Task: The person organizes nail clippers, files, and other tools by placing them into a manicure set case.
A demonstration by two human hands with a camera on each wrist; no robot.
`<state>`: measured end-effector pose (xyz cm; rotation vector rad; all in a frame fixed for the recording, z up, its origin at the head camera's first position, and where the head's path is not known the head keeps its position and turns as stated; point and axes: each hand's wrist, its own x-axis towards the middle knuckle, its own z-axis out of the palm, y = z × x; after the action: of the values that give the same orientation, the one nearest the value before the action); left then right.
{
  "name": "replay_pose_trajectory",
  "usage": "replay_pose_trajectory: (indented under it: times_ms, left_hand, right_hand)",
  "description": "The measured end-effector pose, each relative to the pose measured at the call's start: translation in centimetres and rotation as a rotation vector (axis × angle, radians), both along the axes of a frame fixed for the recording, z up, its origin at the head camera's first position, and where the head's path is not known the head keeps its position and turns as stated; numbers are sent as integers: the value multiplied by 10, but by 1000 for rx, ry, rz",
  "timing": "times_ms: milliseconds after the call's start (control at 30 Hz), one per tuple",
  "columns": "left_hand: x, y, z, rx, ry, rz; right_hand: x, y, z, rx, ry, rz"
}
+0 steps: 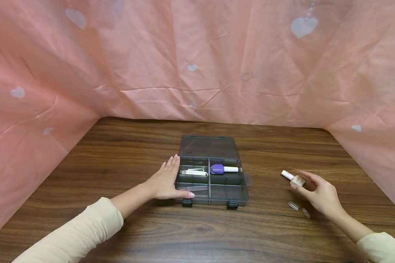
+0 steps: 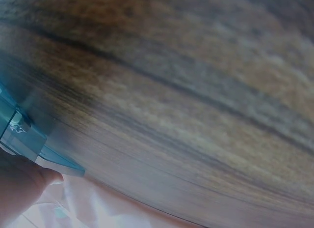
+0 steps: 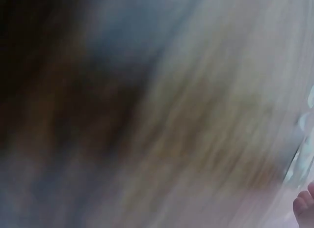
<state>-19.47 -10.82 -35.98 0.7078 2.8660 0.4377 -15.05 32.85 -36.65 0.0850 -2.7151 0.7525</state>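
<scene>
A smoky translucent divided box (image 1: 228,191) lies with its lid (image 1: 207,147) folded back on the table. My left hand (image 1: 166,179) rests along the box's left side, fingers stretched out and thumb over the front left corner. Inside the box are a nail clipper (image 1: 194,172), a purple nail polish bottle (image 1: 218,168) with a white cap, and clear flat pieces (image 1: 197,188). Off to the right, my right hand (image 1: 324,195) pinches a beige nail polish bottle (image 1: 297,181) with a white cap between thumb and fingers. Its wrist view is blurred.
Two clear false nail tips (image 1: 293,206) lie on the brown wooden table (image 1: 135,226), close to the right hand. A pink curtain with white hearts (image 1: 210,73) hangs behind the table and along both sides. Two dark latches (image 1: 232,204) stick out at the box's front.
</scene>
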Motion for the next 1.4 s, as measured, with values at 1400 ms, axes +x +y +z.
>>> replay_pose_trajectory:
  times_ms: [1400]
  left_hand:
    - [0, 1, 0, -2, -16, -2]
  right_hand:
    - [-13, 14, 9, 39, -200, -46]
